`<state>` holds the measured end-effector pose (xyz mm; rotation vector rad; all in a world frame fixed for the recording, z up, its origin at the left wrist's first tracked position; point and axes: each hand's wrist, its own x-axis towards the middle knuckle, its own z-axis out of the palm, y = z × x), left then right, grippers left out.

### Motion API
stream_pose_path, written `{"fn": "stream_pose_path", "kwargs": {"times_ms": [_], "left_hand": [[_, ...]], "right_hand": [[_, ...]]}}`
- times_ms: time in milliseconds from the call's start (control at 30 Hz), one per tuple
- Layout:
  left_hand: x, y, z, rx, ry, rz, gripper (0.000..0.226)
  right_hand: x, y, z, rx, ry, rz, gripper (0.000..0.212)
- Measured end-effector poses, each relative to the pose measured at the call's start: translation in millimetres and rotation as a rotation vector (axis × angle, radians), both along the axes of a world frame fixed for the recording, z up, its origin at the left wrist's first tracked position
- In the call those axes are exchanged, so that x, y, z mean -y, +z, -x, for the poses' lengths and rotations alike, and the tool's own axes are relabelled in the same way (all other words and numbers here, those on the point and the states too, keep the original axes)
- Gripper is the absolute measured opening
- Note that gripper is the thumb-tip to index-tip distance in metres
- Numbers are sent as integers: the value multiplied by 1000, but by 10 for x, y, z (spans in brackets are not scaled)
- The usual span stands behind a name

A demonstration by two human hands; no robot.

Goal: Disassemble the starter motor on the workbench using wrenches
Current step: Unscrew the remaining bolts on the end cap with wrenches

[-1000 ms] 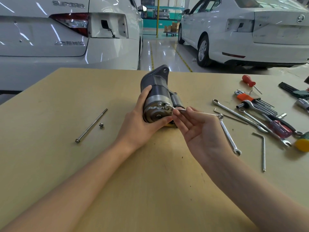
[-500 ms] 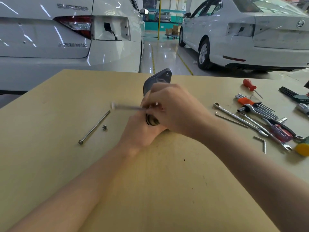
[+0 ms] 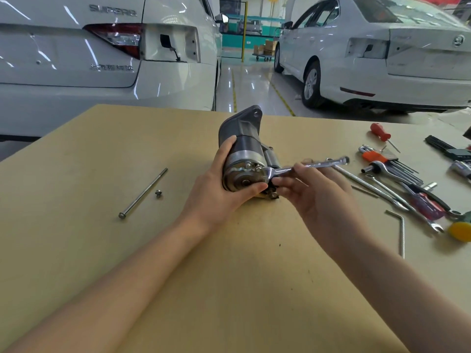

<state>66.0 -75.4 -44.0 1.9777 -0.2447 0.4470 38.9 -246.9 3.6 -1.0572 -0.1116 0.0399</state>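
On the bench (image 3: pixel 76 250), with two white cars parked beyond it, the motor (image 3: pixel 242 159) lies on its side near the middle, end cap turned toward the person so the fasteners on that face can be reached. Its left flank is cupped by the left hand (image 3: pixel 219 192), thumb across the cap's lower edge, which looks meant to stop the body rolling when force goes on. Over to the right, a spread of spare tools (image 3: pixel 397 179) lies within easy reach: wrenches, hex keys, screwdrivers. The right hand (image 3: pixel 313 189) pinches the wrench (image 3: pixel 305 166) along its shaft between curled fingers and thumb, with the ring end seated on a bolt head at the cap's upper right edge and the handle pointing out to the right, room for a swing. Well to the left lie a long bolt (image 3: pixel 142 193) and, just beside it, a small nut (image 3: pixel 158 193), apparently already taken out and kept clear of the work.
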Motion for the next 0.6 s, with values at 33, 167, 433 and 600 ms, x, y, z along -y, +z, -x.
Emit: {"fn": "stream_pose_path", "kwargs": {"times_ms": [33, 167, 433, 600], "left_hand": [[-1, 6, 4, 2, 0, -1, 95], [6, 30, 11, 5, 1, -1, 96], [6, 42, 16, 29, 0, -4, 98], [7, 30, 12, 31, 6, -2, 96]], "right_hand": [[-12, -12, -7, -51, 11, -85, 12], [-64, -77, -37, -134, 30, -210, 12], [-63, -114, -48, -147, 37, -229, 5], [-68, -117, -27, -138, 19, -238, 3]]}}
